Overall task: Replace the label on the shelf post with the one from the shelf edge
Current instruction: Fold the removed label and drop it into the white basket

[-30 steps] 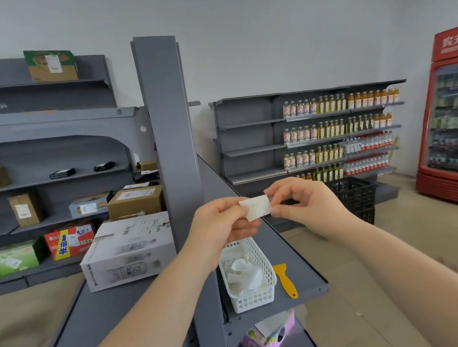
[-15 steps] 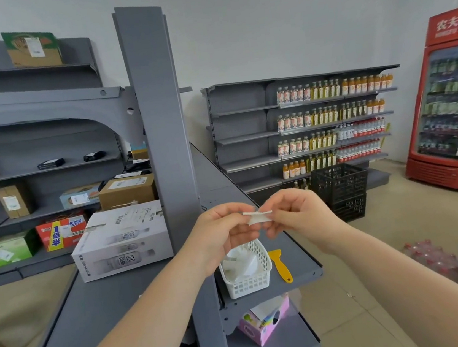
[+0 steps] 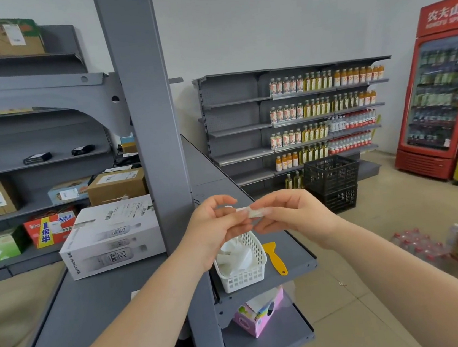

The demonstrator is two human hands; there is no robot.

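A small white label (image 3: 251,211) is pinched between the fingertips of my left hand (image 3: 214,228) and my right hand (image 3: 290,214). It is held nearly edge-on, in front of the shelf and just right of the grey shelf post (image 3: 149,119). The post rises bare from the shelf; I see no label on its visible face. Below my hands a white plastic basket (image 3: 245,278) holds crumpled white paper scraps. A yellow scraper (image 3: 274,257) lies beside the basket on the grey shelf (image 3: 295,254).
A white carton (image 3: 111,236) and brown boxes (image 3: 117,185) sit on the left shelf. A pink tissue box (image 3: 258,315) lies on the lower shelf. Black crates (image 3: 332,180), bottle shelves (image 3: 321,113) and a red fridge (image 3: 442,89) stand beyond.
The label has turned from facing me flat to nearly edge-on between my fingers. My hands stayed together, and the view tilted slightly downward.
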